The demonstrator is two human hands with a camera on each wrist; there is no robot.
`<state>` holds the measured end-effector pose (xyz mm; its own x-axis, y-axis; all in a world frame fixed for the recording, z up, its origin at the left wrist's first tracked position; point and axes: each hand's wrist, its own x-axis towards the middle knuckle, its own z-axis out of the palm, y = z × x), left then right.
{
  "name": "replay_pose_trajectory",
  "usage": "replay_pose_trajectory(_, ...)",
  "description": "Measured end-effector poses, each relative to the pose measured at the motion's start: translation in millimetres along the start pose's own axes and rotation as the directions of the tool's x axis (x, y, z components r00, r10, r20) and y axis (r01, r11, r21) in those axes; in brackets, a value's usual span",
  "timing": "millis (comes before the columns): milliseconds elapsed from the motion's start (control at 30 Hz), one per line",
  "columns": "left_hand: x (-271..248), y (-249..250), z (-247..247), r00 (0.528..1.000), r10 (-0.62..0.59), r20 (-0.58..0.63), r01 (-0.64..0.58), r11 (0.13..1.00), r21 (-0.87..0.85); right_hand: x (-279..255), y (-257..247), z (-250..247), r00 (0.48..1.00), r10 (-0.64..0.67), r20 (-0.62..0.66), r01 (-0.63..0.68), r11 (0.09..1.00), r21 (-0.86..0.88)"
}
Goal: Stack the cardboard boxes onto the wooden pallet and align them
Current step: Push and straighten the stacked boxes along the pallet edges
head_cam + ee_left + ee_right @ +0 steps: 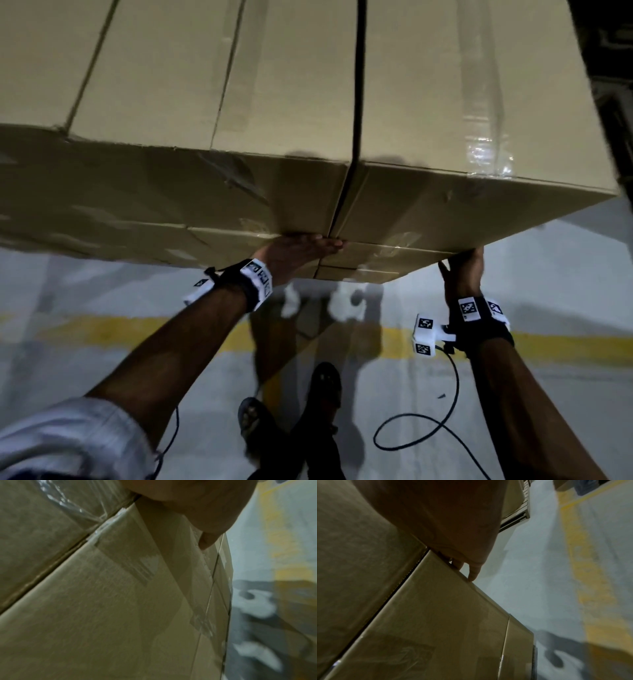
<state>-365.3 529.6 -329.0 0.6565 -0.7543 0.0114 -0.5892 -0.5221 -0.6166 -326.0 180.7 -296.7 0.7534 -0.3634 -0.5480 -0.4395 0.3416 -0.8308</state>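
Note:
Two big taped cardboard boxes, the left box (178, 85) and the right box (462, 102), stand side by side with a dark gap between them, on top of lower boxes (356, 263). My left hand (301, 246) lies flat with straight fingers at the bottom front edge of the upper layer, right at the gap; its palm (197, 500) presses the cardboard. My right hand (462, 270) holds the bottom right corner of the right box, thumb spread on the front and fingers (473, 572) wrapped past the corner edge. A slatted pallet edge (517, 520) shows far off under another stack.
A yellow line (120, 330) crosses the grey floor below the stack. A black cable (421, 435) loops on the floor near my feet in dark sandals (322, 387). Dark clutter (606, 68) stands beyond the stack's right side.

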Motion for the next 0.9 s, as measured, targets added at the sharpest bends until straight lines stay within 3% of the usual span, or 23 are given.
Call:
replay_pose_trajectory(100,0,8,-5,0.989,-0.111,0.097,0.111,0.994,0.011,-2,4,3,1.000,0.022,0.008,-0.022,1.000,0.007)
replay_pose_trajectory(200,-1,16,-5,0.997,-0.006,0.083,0.016,0.993,-0.118,-6,7,7,1.000,0.009,-0.014,-0.008,0.999,0.048)
replay_pose_trajectory(267,-10,20,-9,0.995,-0.027,0.099,0.049,0.971,-0.235,-13,16,12,0.999,0.006,-0.047,-0.003,0.998,0.062)
replay_pose_trajectory(433,-67,49,-10,0.956,-0.170,0.237,0.268,0.833,-0.484,-55,73,30,0.976,0.093,-0.199,-0.099,0.995,-0.023)
replay_pose_trajectory(500,-103,59,-4,0.928,-0.218,0.302,0.357,0.749,-0.559,-92,109,45,0.970,0.177,-0.166,-0.195,0.975,-0.104)
replay_pose_trajectory(533,-125,62,-2,0.902,-0.273,0.336,0.429,0.658,-0.618,-111,126,56,0.969,0.223,-0.106,-0.238,0.958,-0.159)
replay_pose_trajectory(567,-149,67,7,0.856,-0.367,0.365,0.513,0.504,-0.695,-133,142,70,0.957,0.287,-0.034,-0.288,0.933,-0.214)
replay_pose_trajectory(600,-170,64,6,0.739,-0.493,0.459,0.627,0.251,-0.738,-153,160,85,0.929,0.369,0.021,-0.351,0.897,-0.268)
replay_pose_trajectory(633,-191,67,14,0.546,-0.570,0.614,0.695,-0.102,-0.712,-174,172,101,0.890,0.452,0.061,-0.412,0.854,-0.318)
replay_pose_trajectory(667,-213,62,19,0.294,-0.530,0.795,0.695,-0.452,-0.559,-195,188,118,0.855,0.510,0.088,-0.449,0.816,-0.365)
replay_pose_trajectory(700,-234,56,25,0.079,-0.409,0.909,0.599,-0.709,-0.371,-215,203,135,0.833,0.542,0.117,-0.460,0.793,-0.400)
replay_pose_trajectory(733,-256,46,28,-0.067,-0.246,0.967,0.476,-0.860,-0.186,-233,220,152,0.822,0.550,0.145,-0.445,0.780,-0.440)
replay_pose_trajectory(767,-280,39,37,-0.121,-0.090,0.989,0.319,-0.947,-0.047,-248,235,169,0.815,0.557,0.161,-0.432,0.769,-0.471)
replay_pose_trajectory(800,-298,33,43,-0.112,0.034,0.993,0.196,-0.979,0.056,-259,246,182,0.809,0.565,0.164,-0.432,0.760,-0.487)
replay_pose_trajectory(833,-321,24,46,-0.063,0.116,0.991,0.106,-0.987,0.122,-270,260,200,0.805,0.574,0.151,-0.445,0.753,-0.485)
replay_pose_trajectory(900,-364,17,61,-0.003,0.145,0.989,0.066,-0.987,0.145,-289,281,239,0.773,0.622,0.125,-0.539,0.748,-0.387)
